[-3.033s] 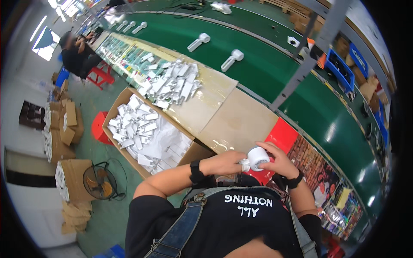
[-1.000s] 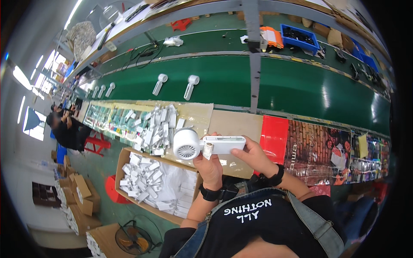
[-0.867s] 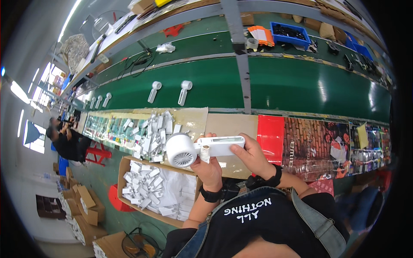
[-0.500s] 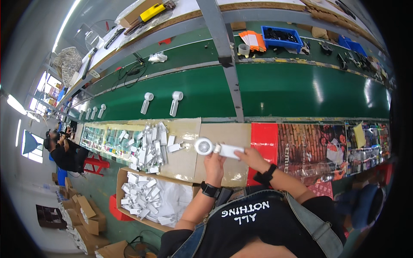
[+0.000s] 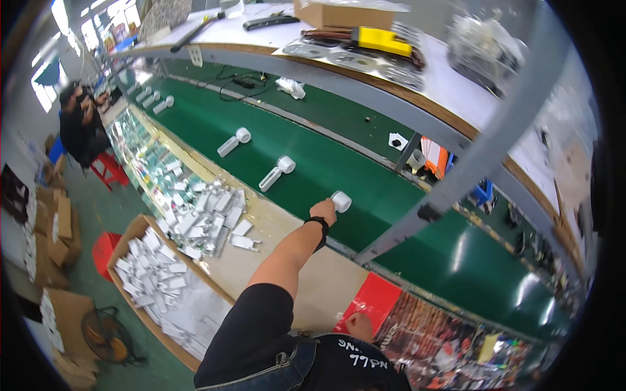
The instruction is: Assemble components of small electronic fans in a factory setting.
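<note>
The left hand [image 5: 324, 212] is stretched far forward at the end of a straight arm, closed around a small white handheld fan [image 5: 340, 201] whose round head shows just past the knuckles; the fan is over the near edge of the green conveyor belt [image 5: 313, 163], and whether it touches the belt cannot be told. A black wristband [image 5: 319, 225] sits on that wrist. The right hand [image 5: 360, 325] is low and close to the body, at the edge of a red mat [image 5: 372, 301] on the bench [image 5: 326, 280]; only its back shows, so whether it is closed or holding anything cannot be told. Two more white fans lie on the belt to the left, one near [image 5: 276, 173] and one farther off [image 5: 233, 141], each with its handle pointing toward the bench, and a few more lie far down the belt [image 5: 153, 103]. On the bench to the left of the reaching arm is a heap of small white boxes [image 5: 205, 218], and below the bench's edge an open cardboard box [image 5: 156, 293] holds more of them. Another person [image 5: 81, 127] in dark clothes sits far down the line beside a red stool [image 5: 109, 171].
</note>
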Demonstrator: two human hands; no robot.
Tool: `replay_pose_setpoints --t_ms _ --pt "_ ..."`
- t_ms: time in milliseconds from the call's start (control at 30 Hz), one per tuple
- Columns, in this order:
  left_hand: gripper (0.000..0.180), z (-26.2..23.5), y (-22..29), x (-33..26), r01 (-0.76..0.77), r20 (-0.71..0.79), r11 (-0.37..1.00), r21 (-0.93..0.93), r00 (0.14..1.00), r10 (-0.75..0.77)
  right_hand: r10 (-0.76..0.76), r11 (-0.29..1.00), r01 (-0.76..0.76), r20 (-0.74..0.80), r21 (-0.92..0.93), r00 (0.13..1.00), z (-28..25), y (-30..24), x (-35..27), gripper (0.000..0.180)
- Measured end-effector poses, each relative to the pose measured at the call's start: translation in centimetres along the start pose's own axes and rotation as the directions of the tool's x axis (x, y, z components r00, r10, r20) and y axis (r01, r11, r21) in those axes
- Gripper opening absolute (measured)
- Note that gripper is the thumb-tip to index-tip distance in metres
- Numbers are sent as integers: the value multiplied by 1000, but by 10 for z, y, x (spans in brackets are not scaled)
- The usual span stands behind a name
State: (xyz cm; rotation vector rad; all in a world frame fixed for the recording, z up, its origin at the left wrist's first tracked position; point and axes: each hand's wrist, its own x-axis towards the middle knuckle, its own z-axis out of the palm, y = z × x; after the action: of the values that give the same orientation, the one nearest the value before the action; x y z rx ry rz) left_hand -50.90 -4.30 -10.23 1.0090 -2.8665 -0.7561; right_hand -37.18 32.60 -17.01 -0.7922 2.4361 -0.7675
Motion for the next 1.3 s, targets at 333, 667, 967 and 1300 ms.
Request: replay_pose_setpoints --t_ms 333,667,967,1300 --pt "15 57 -21 72 94 -277 993 -72 954 -111 118 986 -137 186 93 975 -20 -28 4 17" --pt "50 4 -51 -103 -251 -562 880 -403 827 -21 -154 977 104 271 189 950 -12 43 9 17" --pt "30 -11 -160 -363 149 -455 792 -592 750 -481 -136 984 87 331 158 934 -28 -17 35 22" --pt "22 -43 -159 -401 67 -294 703 -708 877 -380 11 874 -21 22 485 1000 -9 -163 242 35"
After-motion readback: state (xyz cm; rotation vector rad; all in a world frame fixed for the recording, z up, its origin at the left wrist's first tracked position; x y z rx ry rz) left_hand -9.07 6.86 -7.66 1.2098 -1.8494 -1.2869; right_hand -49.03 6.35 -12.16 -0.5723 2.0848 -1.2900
